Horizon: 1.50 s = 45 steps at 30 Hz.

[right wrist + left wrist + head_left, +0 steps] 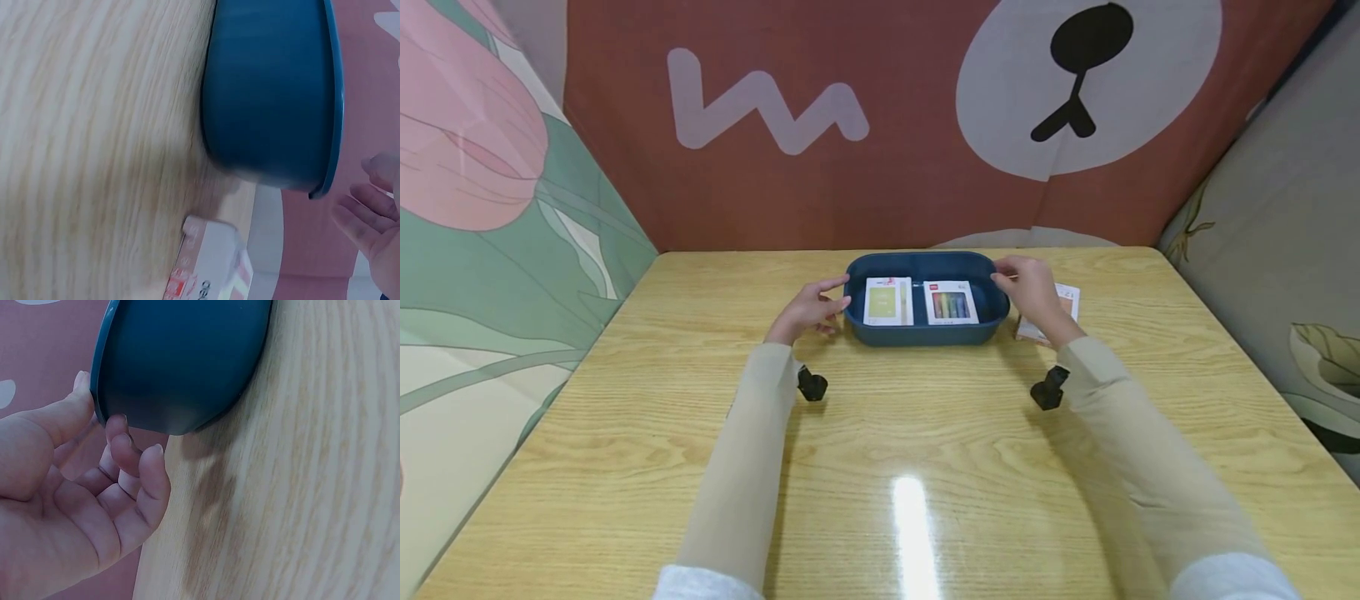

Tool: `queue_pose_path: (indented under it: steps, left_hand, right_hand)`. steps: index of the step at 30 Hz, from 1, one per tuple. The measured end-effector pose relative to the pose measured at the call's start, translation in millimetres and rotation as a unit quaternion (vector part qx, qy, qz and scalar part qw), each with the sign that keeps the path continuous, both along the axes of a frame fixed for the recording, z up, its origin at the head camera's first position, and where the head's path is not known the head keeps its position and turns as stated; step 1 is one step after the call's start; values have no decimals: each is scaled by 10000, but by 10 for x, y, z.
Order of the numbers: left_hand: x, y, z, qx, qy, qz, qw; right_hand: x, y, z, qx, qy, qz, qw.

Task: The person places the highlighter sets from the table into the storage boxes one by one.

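Note:
A dark blue plastic storage box (925,335) with rounded ends sits toward the back of the table. Inside it, a white box with a yellow-green front (887,302) leans on the left, and a white box picturing coloured sticks (951,302) on the right. My left hand (808,310) pinches the storage box's left rim between thumb and fingers. At the right rim is my right hand (1032,292), fingers loosely bent; the right wrist view shows a gap between its fingertips and the rim. Partly hidden behind that hand, another small white box (209,262) lies on the table.
The wooden table (865,433) runs back to a brown printed cloth (820,196). Printed fabric hangs at both sides. Black wrist cameras (812,385) sit beneath the forearms. A light reflection (913,533) shows near the front.

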<state>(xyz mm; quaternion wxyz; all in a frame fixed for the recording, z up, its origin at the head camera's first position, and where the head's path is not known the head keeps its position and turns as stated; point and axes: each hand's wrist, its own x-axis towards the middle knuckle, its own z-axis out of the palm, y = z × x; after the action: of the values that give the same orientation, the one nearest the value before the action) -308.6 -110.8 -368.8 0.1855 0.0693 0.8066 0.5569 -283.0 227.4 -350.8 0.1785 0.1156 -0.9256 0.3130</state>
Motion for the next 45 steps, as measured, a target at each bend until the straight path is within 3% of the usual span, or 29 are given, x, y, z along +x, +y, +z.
queue_pose_path:
  steps: [9, 17, 24, 35, 45]
  left_hand:
    - [-19, -4, -20, -1, -43, -3, 10000]
    - [-2, -1, -2, -29, -30, -41, 10000]
    - [1, -3, 0, -68, -48, -21, 10000]
    - [9, 4, 3, -94, -7, -30, 10000]
    - [6, 5, -3, -108, -26, -22, 9999]
  right_hand:
    - [96, 144, -34, -247, 63, -96, 9996]
    - [143, 276, -103, -210, 627, -194, 9976]
    - [181, 413, -196, -325, 600, -245, 9974]
    - [314, 648, -274, -4, -436, -582, 9973]
    - [332, 737, -350, 823, -1167, -1008, 9846]
